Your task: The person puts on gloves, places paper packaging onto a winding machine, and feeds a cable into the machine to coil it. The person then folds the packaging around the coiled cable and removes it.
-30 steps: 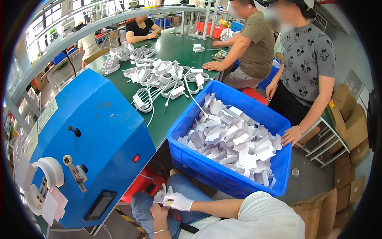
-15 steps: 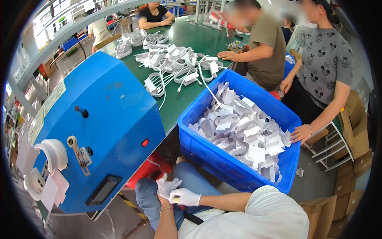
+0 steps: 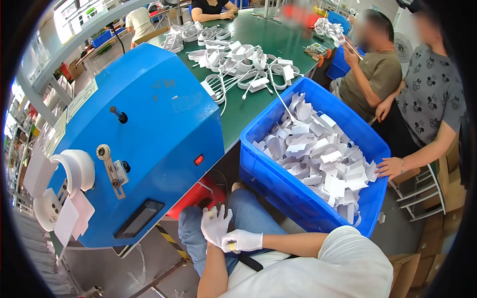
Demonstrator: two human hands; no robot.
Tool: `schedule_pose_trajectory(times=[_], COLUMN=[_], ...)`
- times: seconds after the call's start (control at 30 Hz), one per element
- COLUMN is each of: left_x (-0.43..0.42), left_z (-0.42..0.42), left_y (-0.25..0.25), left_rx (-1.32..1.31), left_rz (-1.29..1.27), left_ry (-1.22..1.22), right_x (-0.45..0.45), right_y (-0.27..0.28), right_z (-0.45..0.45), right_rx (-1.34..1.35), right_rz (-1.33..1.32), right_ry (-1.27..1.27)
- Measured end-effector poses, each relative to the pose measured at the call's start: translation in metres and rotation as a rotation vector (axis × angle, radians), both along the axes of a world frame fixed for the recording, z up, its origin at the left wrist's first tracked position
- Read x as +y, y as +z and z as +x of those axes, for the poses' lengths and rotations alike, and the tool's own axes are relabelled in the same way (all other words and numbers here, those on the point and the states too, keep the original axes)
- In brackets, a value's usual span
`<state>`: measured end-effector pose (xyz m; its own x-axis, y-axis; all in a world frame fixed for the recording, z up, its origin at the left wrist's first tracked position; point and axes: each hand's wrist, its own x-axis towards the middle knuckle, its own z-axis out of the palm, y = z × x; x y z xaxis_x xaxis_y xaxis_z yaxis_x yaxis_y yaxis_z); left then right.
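My left hand (image 3: 215,226), in a white glove, is held over my lap with its fingers spread and nothing between them. My right hand (image 3: 242,241) wears a white glove too. Its fingers are pinched at my left wrist, on the cuff of the left glove. A little yellow shows at the fingertips of both gloves. Nearest to my hands is the blue machine (image 3: 149,134) on the left, with curved white parts on its side. To the right stands a blue bin (image 3: 278,184) heaped with folded white paper pieces (image 3: 318,154).
Bundled white cables (image 3: 243,59) with paper wraps lie on the green table (image 3: 258,30). One cable hangs into the bin. A person in a grey shirt (image 3: 427,89) rests a hand on the bin's rim, beside a person in a brown shirt (image 3: 377,74). Cardboard boxes stand right.
The view has shifted, so things sit further right. My left fingers have spread apart. The brown-shirted person, who was leaning over the table, is now upright with a hand raised.
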<state>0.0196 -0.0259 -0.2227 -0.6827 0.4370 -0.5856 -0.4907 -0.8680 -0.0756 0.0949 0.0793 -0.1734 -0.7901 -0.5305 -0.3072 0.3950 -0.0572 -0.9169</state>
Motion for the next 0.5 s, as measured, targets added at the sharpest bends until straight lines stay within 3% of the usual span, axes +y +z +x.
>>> schedule_pose_trajectory(times=[0.07,0.1,0.13,0.23,0.27,0.33,0.37,0.4,0.47,0.5], left_x=[0.001,-0.004,-0.004,0.011,0.010,0.010,-0.002,-0.009,-0.003,0.001], left_z=[0.008,0.007,0.007,0.006,0.003,0.009,0.008,0.012,0.016,0.015], left_y=[-0.019,-0.025,-0.018,-0.004,0.002,-0.046,-0.061,-0.076,-0.052,-0.041], left_rx=[0.471,0.607,0.607,0.588,0.885,1.252,1.185,0.991,0.550,0.552], left_rz=[-0.370,-0.608,-0.616,-1.101,-1.470,-1.787,-1.367,-1.089,-1.045,-1.049], left_ry=[0.065,-0.076,-0.073,-0.349,-0.539,-0.476,-0.774,-0.878,-0.785,-0.784], right_x=[-0.001,0.001,0.002,0.006,0.006,0.007,0.002,0.000,0.000,0.002], right_y=[0.008,0.007,0.004,0.002,0.007,0.019,0.003,-0.001,-0.006,-0.010], right_z=[0.007,0.010,0.013,0.013,0.014,0.013,0.017,0.020,0.022,0.023], right_rx=[-0.051,-0.054,-0.056,-0.048,-0.043,0.098,0.139,0.141,0.197,0.280], right_rz=[-0.057,-0.056,-0.056,-0.038,-0.039,0.044,-0.026,-0.031,0.118,0.138], right_ry=[0.041,0.052,0.062,0.061,0.065,0.063,0.038,0.037,0.061,0.070])
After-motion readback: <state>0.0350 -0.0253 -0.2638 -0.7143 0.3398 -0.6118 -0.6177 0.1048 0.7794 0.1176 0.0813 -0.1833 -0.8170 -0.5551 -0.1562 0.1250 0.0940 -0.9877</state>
